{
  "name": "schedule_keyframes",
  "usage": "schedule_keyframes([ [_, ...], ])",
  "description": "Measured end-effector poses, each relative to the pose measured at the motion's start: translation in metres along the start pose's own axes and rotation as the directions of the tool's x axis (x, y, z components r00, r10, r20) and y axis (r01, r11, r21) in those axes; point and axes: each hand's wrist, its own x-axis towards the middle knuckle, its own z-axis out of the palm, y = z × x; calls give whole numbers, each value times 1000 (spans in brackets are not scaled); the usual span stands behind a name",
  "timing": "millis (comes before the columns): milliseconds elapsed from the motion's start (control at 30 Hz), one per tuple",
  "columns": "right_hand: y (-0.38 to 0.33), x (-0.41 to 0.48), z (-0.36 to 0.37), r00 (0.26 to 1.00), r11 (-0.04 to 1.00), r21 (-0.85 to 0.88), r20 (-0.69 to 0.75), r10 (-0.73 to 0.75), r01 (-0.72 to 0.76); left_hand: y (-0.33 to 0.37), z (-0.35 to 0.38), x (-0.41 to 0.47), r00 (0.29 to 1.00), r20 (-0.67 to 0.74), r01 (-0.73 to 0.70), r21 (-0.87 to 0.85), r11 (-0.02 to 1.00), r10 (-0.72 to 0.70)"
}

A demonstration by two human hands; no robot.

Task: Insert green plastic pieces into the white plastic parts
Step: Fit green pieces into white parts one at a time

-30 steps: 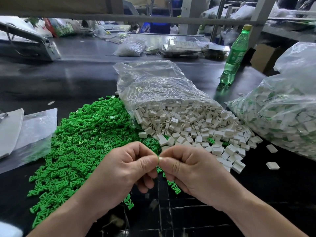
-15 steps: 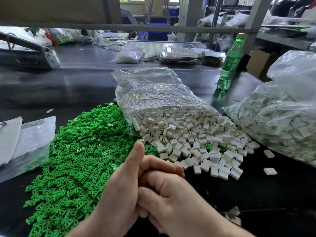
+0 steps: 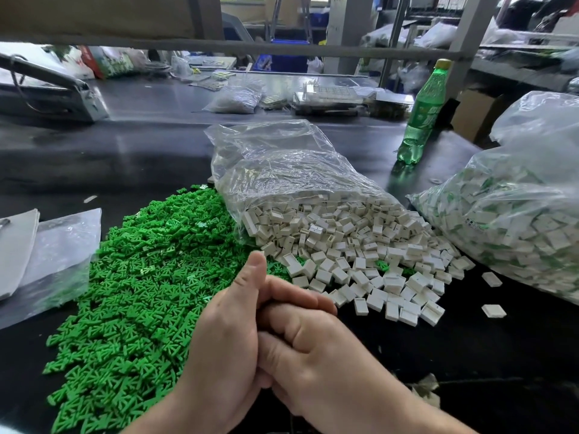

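A wide heap of small green plastic pieces (image 3: 141, 277) covers the dark table to the left. Small white plastic parts (image 3: 360, 245) spill from an open clear bag (image 3: 282, 170) in the middle. In front of both heaps my hands are clasped together low in the view. My left hand (image 3: 225, 339) wraps its fingers over the right one, its thumb pointing up. My right hand (image 3: 313, 349) is curled inside that grip. No piece shows between them; whatever lies inside is hidden.
A big clear bag of white parts with green showing inside (image 3: 517, 214) lies at the right, two loose white parts (image 3: 493, 310) beside it. A green bottle (image 3: 423, 114) stands behind. A clear plastic sheet (image 3: 62, 252) lies at the left. Shelving and clutter fill the back.
A second ago both hands pinched a small green piece between their fingertips. They have since closed into a clasp, left thumb raised, and the piece is out of sight.
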Motion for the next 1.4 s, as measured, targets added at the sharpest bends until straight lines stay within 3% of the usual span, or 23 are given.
schedule_keyframes([
  [100,-2,4,-13,994,956,273,59,96,-109,3,-8,5,997,74,30,-30,999,-28],
  [233,1,7,-35,985,822,545,36,171,-163,12,-30,5,967,196,-222,344,912,161],
  [500,9,7,-40,974,778,586,131,182,-224,12,-30,4,901,270,-428,684,591,340],
  [600,15,9,-43,977,694,690,179,114,-207,11,-30,4,897,245,-429,686,587,368],
  [667,18,12,-52,981,539,827,193,-3,-161,11,-34,6,909,156,-363,749,554,385],
  [733,19,13,-65,987,415,904,141,-74,-98,10,-39,7,920,96,-274,851,449,380],
  [767,17,13,-71,993,421,905,96,-65,-60,9,-41,7,930,110,-244,898,367,350],
  [800,15,13,-77,999,483,875,39,-19,-25,7,-42,8,940,149,-233,937,260,305],
  [867,12,10,-86,984,770,638,-134,117,-5,1,-40,7,946,231,-241,970,15,227],
  [900,12,7,-88,961,930,363,-234,149,-56,-2,-38,7,947,244,-236,970,-65,210],
  [933,14,4,-89,936,990,17,-324,137,-139,-4,-38,7,948,244,-225,968,-112,206],
  [967,15,3,-87,925,938,-280,-367,92,-205,-5,-38,7,946,253,-225,963,-151,202],
  [1000,18,3,-83,928,854,-463,-368,58,-237,-6,-38,8,944,269,-233,953,-191,190],
  [1100,28,11,-63,952,636,-733,-307,10,-242,-8,-38,10,937,303,-248,927,-282,172],
  [1167,36,20,-53,958,456,-862,-281,-62,-223,-9,-38,12,940,292,-235,929,-287,175],
  [1333,44,29,-53,948,433,-877,-289,-131,-208,-12,-37,13,920,320,-242,918,-316,228],
  [1400,44,27,-54,942,485,-855,-293,-162,-182,-12,-38,13,911,336,-246,908,-341,239],
])
